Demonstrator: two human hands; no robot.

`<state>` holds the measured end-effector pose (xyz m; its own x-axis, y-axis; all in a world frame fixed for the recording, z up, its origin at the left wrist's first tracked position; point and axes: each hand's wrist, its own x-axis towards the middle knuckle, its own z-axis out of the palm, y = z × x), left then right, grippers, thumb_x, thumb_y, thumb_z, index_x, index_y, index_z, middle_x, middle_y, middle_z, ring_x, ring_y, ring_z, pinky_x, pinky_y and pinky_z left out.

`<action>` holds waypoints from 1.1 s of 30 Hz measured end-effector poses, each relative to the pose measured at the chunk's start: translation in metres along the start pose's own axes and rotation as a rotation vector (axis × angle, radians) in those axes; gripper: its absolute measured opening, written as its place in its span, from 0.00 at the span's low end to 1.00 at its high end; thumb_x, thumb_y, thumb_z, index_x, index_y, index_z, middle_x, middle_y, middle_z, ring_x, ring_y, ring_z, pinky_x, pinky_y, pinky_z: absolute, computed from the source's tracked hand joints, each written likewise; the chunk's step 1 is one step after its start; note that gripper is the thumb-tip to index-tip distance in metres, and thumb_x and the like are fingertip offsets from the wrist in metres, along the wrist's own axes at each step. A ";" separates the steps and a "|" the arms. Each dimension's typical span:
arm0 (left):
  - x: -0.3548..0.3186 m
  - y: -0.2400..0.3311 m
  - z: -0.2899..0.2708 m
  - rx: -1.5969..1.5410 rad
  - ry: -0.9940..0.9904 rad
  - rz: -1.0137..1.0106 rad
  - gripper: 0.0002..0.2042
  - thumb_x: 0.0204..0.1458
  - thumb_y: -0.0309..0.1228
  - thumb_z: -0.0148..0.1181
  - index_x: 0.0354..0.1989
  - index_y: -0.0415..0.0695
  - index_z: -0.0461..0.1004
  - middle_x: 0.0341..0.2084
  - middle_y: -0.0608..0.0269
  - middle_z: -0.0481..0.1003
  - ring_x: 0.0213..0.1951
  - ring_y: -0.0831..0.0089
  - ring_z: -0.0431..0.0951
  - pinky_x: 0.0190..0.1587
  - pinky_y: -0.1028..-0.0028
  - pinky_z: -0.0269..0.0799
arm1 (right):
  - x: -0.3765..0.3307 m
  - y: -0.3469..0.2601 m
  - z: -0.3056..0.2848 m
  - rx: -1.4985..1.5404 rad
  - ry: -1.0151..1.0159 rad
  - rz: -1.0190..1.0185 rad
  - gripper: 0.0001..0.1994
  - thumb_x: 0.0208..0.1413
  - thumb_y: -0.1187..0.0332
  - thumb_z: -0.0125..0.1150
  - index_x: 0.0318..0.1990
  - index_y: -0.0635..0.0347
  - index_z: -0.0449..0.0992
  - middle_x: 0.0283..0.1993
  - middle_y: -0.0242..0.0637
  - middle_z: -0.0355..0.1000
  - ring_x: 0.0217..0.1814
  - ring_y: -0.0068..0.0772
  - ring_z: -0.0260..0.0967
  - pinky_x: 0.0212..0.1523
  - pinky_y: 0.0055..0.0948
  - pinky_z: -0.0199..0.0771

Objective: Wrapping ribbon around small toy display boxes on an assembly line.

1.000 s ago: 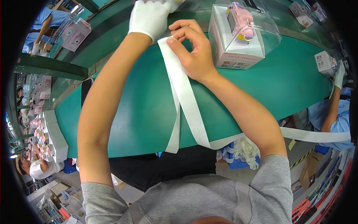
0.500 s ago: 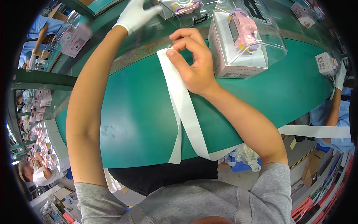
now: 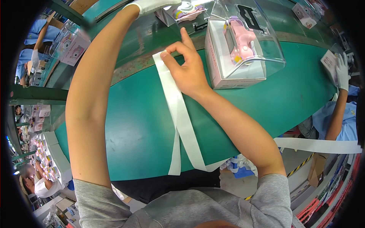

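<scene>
My bare right hand (image 3: 188, 72) pinches the upper end of a long white strip (image 3: 186, 129) between thumb and index finger. The strip folds over itself and hangs down across the green work surface to its near edge. At the top edge of the picture, my white-gloved left hand (image 3: 154, 5) reaches with stretched fingers to a clear-covered box holding a toy camera (image 3: 188, 10). Whether it touches that box I cannot tell, as the hand is partly cut off. Just right of my right hand stands a white box (image 3: 216, 60) with a pink toy camera (image 3: 241, 40) under a clear plastic cover.
A white band (image 3: 319, 145) stretches off at the right. Co-workers sit at both sides; a gloved hand (image 3: 342, 72) at the right holds a box. Another boxed toy (image 3: 72, 49) stands upper left, by a green metal post (image 3: 42, 94). A blue bin (image 3: 245, 171) lies below the edge.
My left hand has moved right, over to the clear-covered box at the top. My right hand, still pinching the strip, has shifted slightly left, and its index finger points more upward.
</scene>
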<state>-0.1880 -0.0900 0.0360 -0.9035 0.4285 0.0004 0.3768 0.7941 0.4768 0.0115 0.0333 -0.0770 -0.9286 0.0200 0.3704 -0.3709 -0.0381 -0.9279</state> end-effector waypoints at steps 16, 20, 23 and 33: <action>-0.099 -0.090 -0.002 -0.275 0.386 -0.218 0.23 0.62 0.52 0.57 0.51 0.45 0.79 0.36 0.57 0.82 0.38 0.68 0.82 0.40 0.68 0.78 | -0.007 -0.029 0.010 -0.239 -0.173 -0.555 0.05 0.57 0.72 0.67 0.33 0.60 0.76 0.77 0.45 0.57 0.83 0.63 0.36 0.77 0.53 0.42; -0.181 -0.094 0.035 -1.058 0.341 -0.230 0.30 0.63 0.58 0.51 0.55 0.41 0.76 0.49 0.57 0.79 0.45 0.66 0.81 0.43 0.65 0.81 | -0.014 -0.058 0.002 -0.364 -0.313 -0.882 0.07 0.49 0.75 0.69 0.30 0.59 0.75 0.70 0.46 0.67 0.79 0.62 0.50 0.75 0.63 0.46; -0.253 -0.029 0.061 -1.058 0.378 -0.362 0.32 0.66 0.61 0.40 0.63 0.47 0.70 0.51 0.60 0.77 0.45 0.67 0.79 0.41 0.68 0.80 | -0.033 -0.075 0.001 -0.256 -0.404 -0.894 0.07 0.49 0.74 0.68 0.29 0.58 0.73 0.66 0.47 0.71 0.76 0.62 0.57 0.74 0.65 0.48; -0.361 -0.035 0.047 -0.052 0.905 0.170 0.19 0.68 0.30 0.49 0.64 0.36 0.65 0.57 0.48 0.70 0.59 0.59 0.71 0.62 0.64 0.66 | -0.001 -0.042 0.045 0.179 -0.422 -1.608 0.07 0.48 0.74 0.71 0.35 0.60 0.79 0.76 0.53 0.55 0.78 0.69 0.50 0.75 0.56 0.48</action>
<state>0.1341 -0.2526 -0.0221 -0.6602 0.0194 0.7508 0.5291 0.7216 0.4466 0.0277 -0.0099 -0.0366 0.4474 -0.1015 0.8886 -0.8510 -0.3538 0.3881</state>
